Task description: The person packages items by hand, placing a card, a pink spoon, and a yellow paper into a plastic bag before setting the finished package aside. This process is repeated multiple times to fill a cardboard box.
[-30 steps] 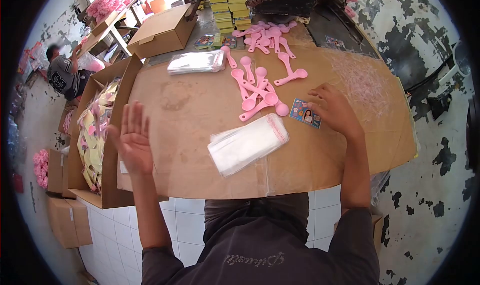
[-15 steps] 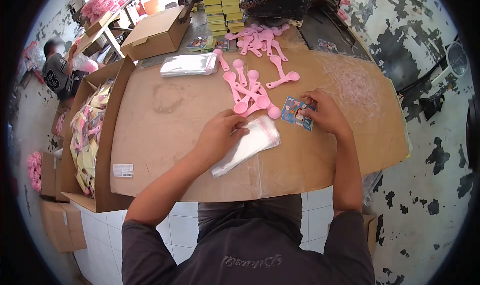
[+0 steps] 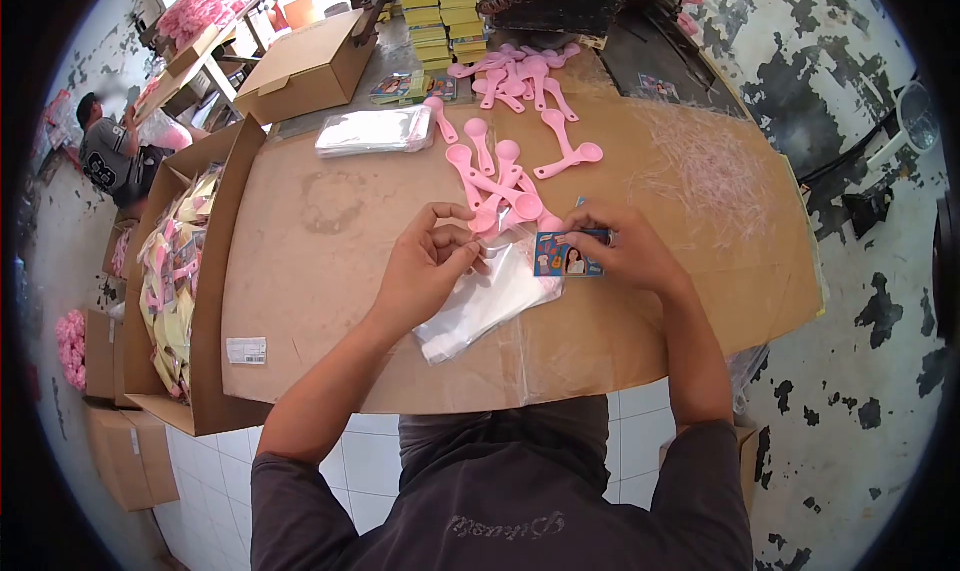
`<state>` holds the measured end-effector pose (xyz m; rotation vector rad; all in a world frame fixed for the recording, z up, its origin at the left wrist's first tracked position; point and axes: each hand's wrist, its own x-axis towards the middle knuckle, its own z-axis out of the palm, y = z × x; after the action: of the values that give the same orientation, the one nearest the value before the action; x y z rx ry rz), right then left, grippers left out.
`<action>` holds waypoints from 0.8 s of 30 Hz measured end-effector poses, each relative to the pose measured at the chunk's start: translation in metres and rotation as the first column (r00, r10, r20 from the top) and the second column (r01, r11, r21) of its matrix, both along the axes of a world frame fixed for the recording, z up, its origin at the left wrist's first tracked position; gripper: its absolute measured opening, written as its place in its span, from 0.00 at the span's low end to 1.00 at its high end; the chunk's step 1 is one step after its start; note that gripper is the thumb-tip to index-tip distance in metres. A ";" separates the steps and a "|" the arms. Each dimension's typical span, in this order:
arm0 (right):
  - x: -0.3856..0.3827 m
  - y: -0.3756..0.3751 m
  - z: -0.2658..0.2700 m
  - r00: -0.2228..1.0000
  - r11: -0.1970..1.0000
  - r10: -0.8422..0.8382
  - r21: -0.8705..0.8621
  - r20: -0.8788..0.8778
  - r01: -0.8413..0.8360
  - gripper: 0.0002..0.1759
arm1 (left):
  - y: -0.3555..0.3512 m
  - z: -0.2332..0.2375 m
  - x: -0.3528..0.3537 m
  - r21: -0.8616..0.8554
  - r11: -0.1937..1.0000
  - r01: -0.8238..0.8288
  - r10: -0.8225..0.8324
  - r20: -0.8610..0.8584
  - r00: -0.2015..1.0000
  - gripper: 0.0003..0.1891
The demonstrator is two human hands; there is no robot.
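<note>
Shifted leftward, the right hand (image 3: 628, 248) pinches a card (image 3: 553, 259), left hand (image 3: 424, 271) a bag (image 3: 492, 296), pink spoons (image 3: 523, 207) just beyond.

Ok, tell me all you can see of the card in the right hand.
The card is rectangular and mostly blue, seemingly paper or thin cardboard, printed with a person and small coloured pictures. Its print faces the camera. The right hand pinches its upper right part, hiding some. It overlaps the clear bags in view; whether they touch is unclear.
</note>
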<state>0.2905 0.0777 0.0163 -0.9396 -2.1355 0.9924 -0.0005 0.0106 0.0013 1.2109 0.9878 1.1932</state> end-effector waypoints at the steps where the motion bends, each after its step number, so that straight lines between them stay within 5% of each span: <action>1: -0.003 0.001 -0.004 0.993 0.983 0.008 0.181 0.119 -0.029 0.07 | 0.001 0.001 -0.001 -0.015 1.000 0.008 -0.008 0.007 1.000 0.19; 4: -0.006 0.003 -0.007 0.997 0.995 -0.015 0.102 0.070 0.008 0.09 | 0.002 0.005 -0.002 -0.063 0.997 0.037 -0.036 0.026 0.999 0.23; 7: -0.014 -0.005 -0.004 0.962 0.971 -0.132 -0.226 -0.238 0.077 0.10 | -0.002 0.006 0.003 -0.095 0.993 0.069 -0.068 0.018 0.998 0.26; 10: -0.018 -0.009 0.003 0.911 0.955 -0.182 -0.288 -0.369 0.074 0.10 | -0.005 0.003 0.007 -0.074 0.994 0.080 -0.081 -0.019 0.997 0.27; 13: -0.020 -0.013 0.004 0.909 0.969 -0.176 -0.227 -0.377 0.093 0.10 | -0.006 0.002 0.009 -0.085 0.992 0.096 -0.098 -0.019 0.995 0.28; 16: -0.018 -0.017 0.011 0.982 0.993 -0.086 0.068 -0.166 0.098 0.11 | -0.006 0.001 0.010 -0.091 0.991 0.096 -0.100 -0.045 0.994 0.28; 19: -0.022 -0.017 0.008 0.999 0.987 0.037 0.159 -0.033 -0.031 0.12 | -0.009 0.003 0.013 -0.055 0.991 0.121 -0.126 -0.103 0.987 0.28; 22: -0.033 -0.021 0.008 0.992 0.966 0.122 0.233 -0.035 -0.110 0.15 | -0.012 0.000 0.016 0.001 0.985 0.173 -0.170 -0.181 0.969 0.26; 24: -0.036 -0.026 0.009 0.992 0.996 0.025 0.091 -0.122 -0.014 0.17 | -0.014 0.002 0.016 0.008 0.984 0.180 -0.175 -0.190 0.966 0.23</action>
<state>0.2546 0.0515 0.0250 -0.7948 -2.0715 0.9312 0.0156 -0.0031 0.0031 1.4220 0.9824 0.9653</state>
